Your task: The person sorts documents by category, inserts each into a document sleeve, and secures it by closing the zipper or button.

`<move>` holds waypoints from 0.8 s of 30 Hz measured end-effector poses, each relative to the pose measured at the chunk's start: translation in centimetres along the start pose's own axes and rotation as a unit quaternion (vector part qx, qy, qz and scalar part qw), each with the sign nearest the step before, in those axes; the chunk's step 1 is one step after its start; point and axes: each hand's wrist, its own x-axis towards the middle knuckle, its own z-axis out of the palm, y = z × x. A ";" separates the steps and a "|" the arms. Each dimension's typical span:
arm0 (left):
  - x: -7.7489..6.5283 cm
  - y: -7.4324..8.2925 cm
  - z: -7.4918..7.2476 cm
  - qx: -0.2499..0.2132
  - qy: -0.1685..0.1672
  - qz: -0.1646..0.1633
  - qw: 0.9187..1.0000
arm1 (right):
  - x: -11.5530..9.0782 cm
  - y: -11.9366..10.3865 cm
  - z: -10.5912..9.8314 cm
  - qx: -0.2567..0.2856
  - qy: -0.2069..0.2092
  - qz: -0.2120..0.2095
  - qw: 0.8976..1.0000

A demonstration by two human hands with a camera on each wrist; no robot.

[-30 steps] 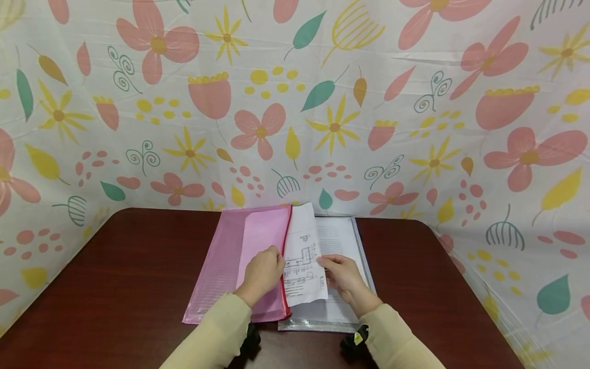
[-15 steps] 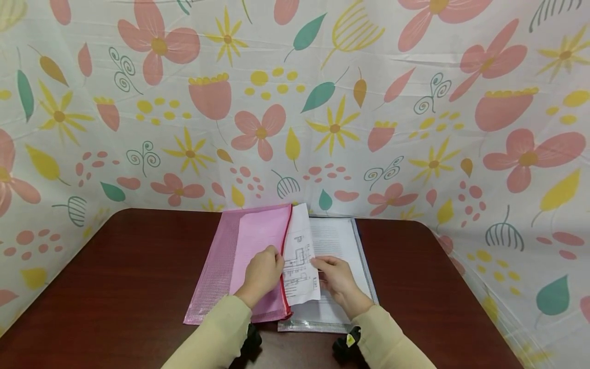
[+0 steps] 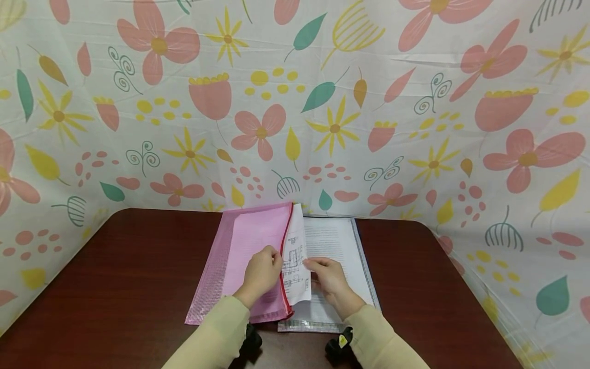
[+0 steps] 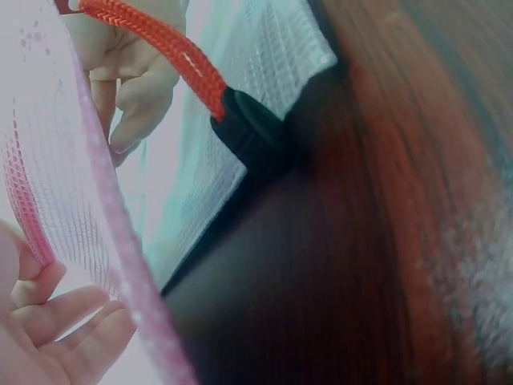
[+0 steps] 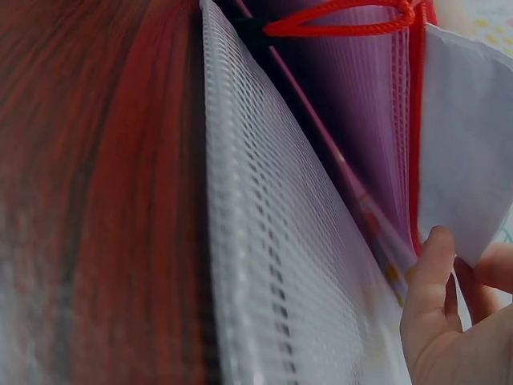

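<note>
My left hand (image 3: 261, 267) grips the red-zipped edge of a pink mesh zipper pouch (image 3: 207, 292), holding its mouth raised. A white sheet of paper (image 3: 296, 277) printed with line drawings sits partly inside, its right strip sticking out past the zip. My right hand (image 3: 333, 282) pinches that strip's outer edge between thumb and fingers. In the right wrist view the blank back of the paper (image 5: 465, 136) shows against the red zip. The left wrist view has the left fingers (image 4: 88, 321) at the pink mesh, with the right hand beyond it.
A white-grey mesh pouch (image 3: 318, 326) with a printed sheet in it lies flat under the right hand, partly overlapped by the pink one. A red cord zip pull (image 4: 172, 52) with a black end hangs near its corner. The dark wooden table (image 3: 115, 287) meets a flowered cloth (image 3: 405, 128) behind.
My right hand has moved left with the paper, which has slid deeper into the pink pouch, so a narrower strip shows. The left hand has stayed nearly in place.
</note>
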 end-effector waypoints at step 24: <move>0.5 0.0 -0.3 -0.120 -0.005 -0.040 0.992 | 0.1 0.4 2.2 0.000 -0.029 -0.030 0.999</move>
